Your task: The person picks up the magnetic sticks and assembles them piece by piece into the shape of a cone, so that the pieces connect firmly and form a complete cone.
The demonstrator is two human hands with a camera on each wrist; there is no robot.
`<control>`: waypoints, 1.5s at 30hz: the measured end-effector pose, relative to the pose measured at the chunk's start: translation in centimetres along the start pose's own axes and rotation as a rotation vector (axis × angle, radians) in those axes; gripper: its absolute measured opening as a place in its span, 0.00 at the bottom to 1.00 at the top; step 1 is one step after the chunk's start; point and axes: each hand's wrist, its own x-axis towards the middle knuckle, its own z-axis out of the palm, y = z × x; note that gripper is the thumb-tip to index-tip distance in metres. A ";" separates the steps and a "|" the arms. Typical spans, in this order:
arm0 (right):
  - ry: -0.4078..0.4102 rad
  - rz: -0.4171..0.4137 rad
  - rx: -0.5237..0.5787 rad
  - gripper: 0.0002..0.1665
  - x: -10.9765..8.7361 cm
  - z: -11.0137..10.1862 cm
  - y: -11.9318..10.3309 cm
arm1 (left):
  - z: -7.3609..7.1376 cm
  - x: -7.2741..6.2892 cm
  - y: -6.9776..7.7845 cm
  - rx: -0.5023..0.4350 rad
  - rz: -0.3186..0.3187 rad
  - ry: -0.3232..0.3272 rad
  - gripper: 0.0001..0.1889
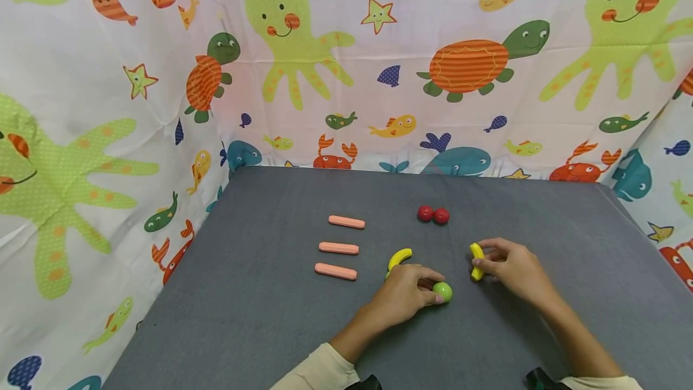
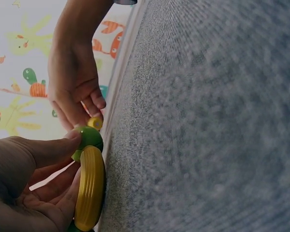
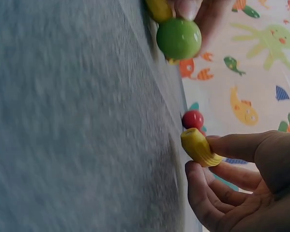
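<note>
My left hand (image 1: 403, 295) pinches a glossy green ball (image 1: 443, 292) between thumb and fingers, close over the grey cloth. Just behind that hand lies a yellow, curved, banana-like piece (image 1: 400, 257), with a bit of green showing beside it. In the left wrist view this yellow piece (image 2: 90, 188) has lengthwise ridges. To the right, my right hand (image 1: 517, 269) holds a second yellow ridged piece (image 1: 477, 261) between thumb and fingertips. A small hollow shows at its end in the right wrist view.
Two red balls (image 1: 434, 215) sit side by side farther back. Several pink ridged sticks (image 1: 338, 248) lie in a column on the left. Grey cloth (image 1: 243, 318) covers the table; a curtain (image 1: 335, 29) printed with sea animals hangs behind and at the sides.
</note>
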 end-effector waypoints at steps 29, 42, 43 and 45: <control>-0.135 0.040 0.274 0.32 -1.0 2.7 -2.2 | -0.2 0.0 0.2 0.050 0.036 0.006 0.16; -0.096 0.024 0.102 0.29 -0.9 3.0 -1.8 | -0.8 0.0 0.2 -0.054 0.017 0.007 0.16; -0.093 0.020 0.085 0.29 -1.0 3.0 -1.8 | -1.1 0.0 0.1 -0.074 0.015 0.022 0.16; -0.089 0.014 0.064 0.29 -1.0 3.0 -2.0 | -1.7 0.1 -0.2 -0.094 0.015 0.065 0.16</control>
